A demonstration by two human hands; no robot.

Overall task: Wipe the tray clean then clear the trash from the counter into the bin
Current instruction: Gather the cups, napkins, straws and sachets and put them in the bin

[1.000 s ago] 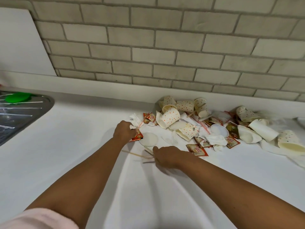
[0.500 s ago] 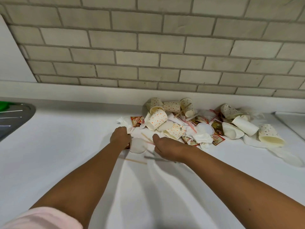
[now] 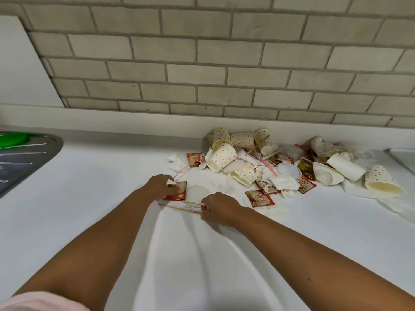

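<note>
While clamping red foil sachet (image 3: 177, 191) in left hand (image 3: 165, 186) fingers and pinching thin wooden stir sticks (image 3: 192, 202) in right hand (image 3: 219, 208), just before dotted paper-cup heap (image 3: 221, 157): could lose sticks; thin grip, slick white worktop (image 3: 89, 187).

Noted on counter (image 3: 89, 198), at far left edge: tray (image 3: 27, 162). Heaped right of centre at the back, against the ledge below the wall (image 3: 202, 63): trash pile (image 3: 247, 173) of tipped cups, sachets and tissues. Before the pile's left end: lid (image 3: 197, 192), with sachet (image 3: 180, 190) touching it on the left, held by left hand (image 3: 160, 184). Just before the lid: stirrer stick (image 3: 194, 202), pinched at its right end by right hand (image 3: 221, 209); second stick (image 3: 177, 207) just nearer, flat on the counter.
</note>
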